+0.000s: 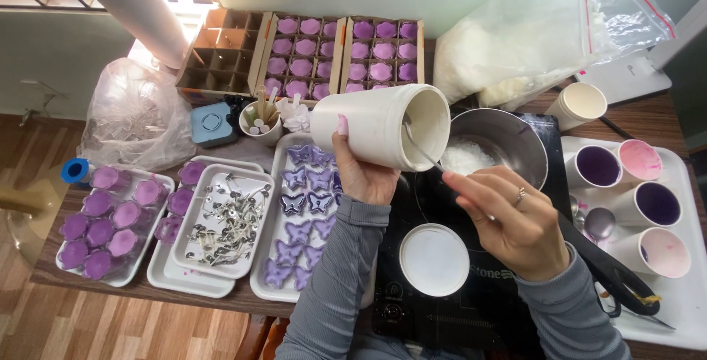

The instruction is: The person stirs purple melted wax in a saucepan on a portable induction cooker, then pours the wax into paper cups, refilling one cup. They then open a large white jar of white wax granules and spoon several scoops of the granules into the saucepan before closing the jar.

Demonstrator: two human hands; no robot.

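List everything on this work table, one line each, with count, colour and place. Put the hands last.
white tub: one, tilted over the pot, open mouth right
spoon: one, metal, reaching into the tub
metal pot: one, silver, on the black cooktop, white flakes inside
white lid: one, on the cooktop
paper cups: several, purple or pink inside, right tray
butterfly moulds: many, purple, centre tray
wick tabs: many, metal, left-centre tray
purple candles: many, left tray and rear boxes
plastic bag: one, clear, white flakes, rear right
left hand: holds the tub
right hand: holds the spoon
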